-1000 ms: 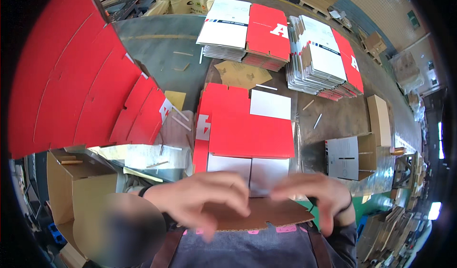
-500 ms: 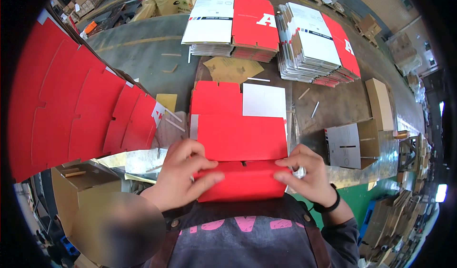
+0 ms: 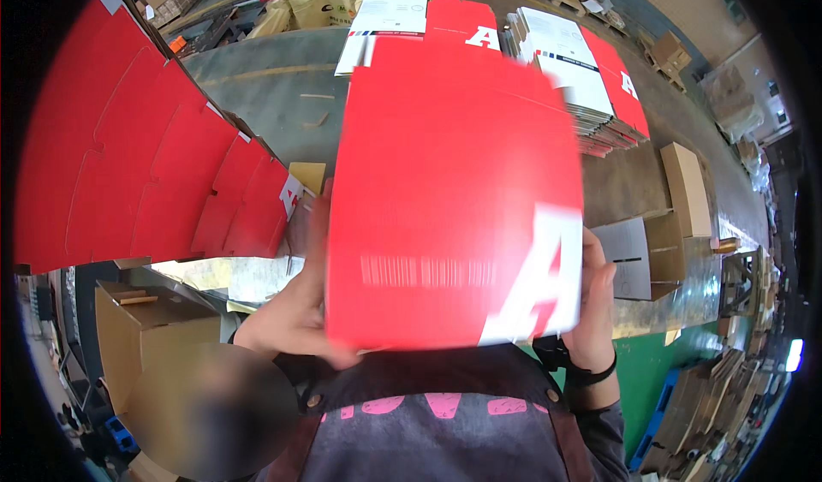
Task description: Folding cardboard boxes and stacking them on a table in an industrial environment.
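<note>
A red cardboard box (image 3: pixel 445 174) with a white emblem at its lower right corner and a barcode stands raised in front of me, its broad face turned up toward the view and slightly blurred. My left hand (image 3: pixel 291 315) grips its left side near the lower corner, with part of the fingers hidden by the cardboard. On the opposite edge, my right hand (image 3: pixel 595 302) holds the box, fingers curled against its side. The box covers most of the work surface behind it, and its far side cannot be seen.
At the left leans a large stack of red cardboard blanks (image 3: pixel 128 165). Two piles of flat cartons, a red-and-white pile (image 3: pixel 390 15) and a taller pile (image 3: pixel 591 92), lie at the back. An opened brown carton (image 3: pixel 666 246) sits right; another brown carton (image 3: pixel 163 332) stands lower left.
The red box, earlier lying on the table with my fingers at its near fold, has been lifted and tilted up. My hands have shifted to its two sides.
</note>
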